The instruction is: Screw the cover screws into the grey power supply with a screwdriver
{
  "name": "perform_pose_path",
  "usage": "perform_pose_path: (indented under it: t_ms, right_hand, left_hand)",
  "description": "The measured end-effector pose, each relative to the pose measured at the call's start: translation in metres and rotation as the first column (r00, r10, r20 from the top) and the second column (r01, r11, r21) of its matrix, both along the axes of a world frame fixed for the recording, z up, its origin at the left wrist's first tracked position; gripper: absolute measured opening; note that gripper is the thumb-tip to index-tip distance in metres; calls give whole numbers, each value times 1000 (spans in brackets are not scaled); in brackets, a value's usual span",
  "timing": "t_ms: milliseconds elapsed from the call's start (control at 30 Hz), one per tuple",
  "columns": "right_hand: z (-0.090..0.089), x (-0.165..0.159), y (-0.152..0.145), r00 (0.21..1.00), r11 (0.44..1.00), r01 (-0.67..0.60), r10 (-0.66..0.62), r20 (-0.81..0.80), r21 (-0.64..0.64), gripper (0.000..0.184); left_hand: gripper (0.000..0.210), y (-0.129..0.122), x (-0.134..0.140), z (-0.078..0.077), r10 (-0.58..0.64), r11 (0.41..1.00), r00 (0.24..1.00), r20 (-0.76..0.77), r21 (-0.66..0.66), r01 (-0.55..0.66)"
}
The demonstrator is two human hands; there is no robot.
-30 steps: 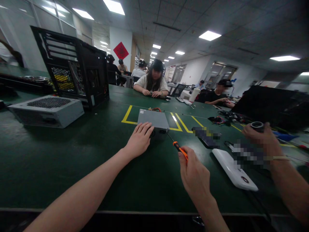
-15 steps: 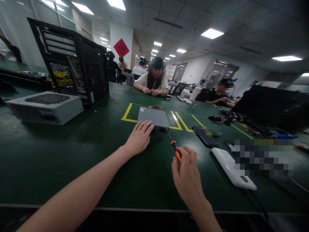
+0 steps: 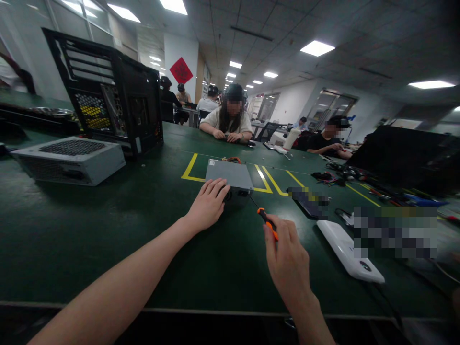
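A grey metal power supply unit lies on the green table in front of me, its fan and socket side toward me. My left hand holds its near left edge, fingers stretched over the top and thumb at the front face. In my right hand is a screwdriver with an orange and black handle, gripped between thumb and fingers. Its thin shaft slants up and left, with the tip at the near right corner of the unit. Whether the tip sits in a screw is too small to tell.
At left stand a black computer case and a larger power supply. To the right lie a dark phone-like object, a white device, cables and a black panel. A person sits opposite.
My right hand has shifted slightly right, and the screwdriver handle leans further right while its tip stays by the unit's corner. The left hand and the unit look unmoved.
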State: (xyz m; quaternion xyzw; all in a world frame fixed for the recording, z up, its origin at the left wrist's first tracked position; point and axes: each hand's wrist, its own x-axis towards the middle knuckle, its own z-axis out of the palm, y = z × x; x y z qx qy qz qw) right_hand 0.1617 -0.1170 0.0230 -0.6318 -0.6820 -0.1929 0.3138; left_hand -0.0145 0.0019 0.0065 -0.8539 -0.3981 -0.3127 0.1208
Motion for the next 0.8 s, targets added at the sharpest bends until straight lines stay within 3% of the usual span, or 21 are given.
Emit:
perform_pose_path:
  t_ms: [133,333,500,667,800]
  right_hand:
    - [0,3,-1,995,993,103,-103,-2,-62,30]
    - [4,3,-2,993,991,-116,116,-4,-61,29]
    - [4,8,-1,997,989,48,-57,-61,-139,30]
    - [3,2,-3,989,988,-111,100,-107,-103,31]
    - [5,3,-2,999,995,-5,0,-49,-101,30]
  left_hand:
    - [45,-1,0,1,1,1000,1000,2,-4,-1]
    - [45,-1,1,1,4,1000,1000,-10,6,-4]
    - [45,-1,0,1,5,1000,1000,-12,-7,-5]
    - [46,-1,0,1,1,1000,1000,-11,-9,-1]
    - [46,-1,0,1,5,1000,1000,-18,-10,-6]
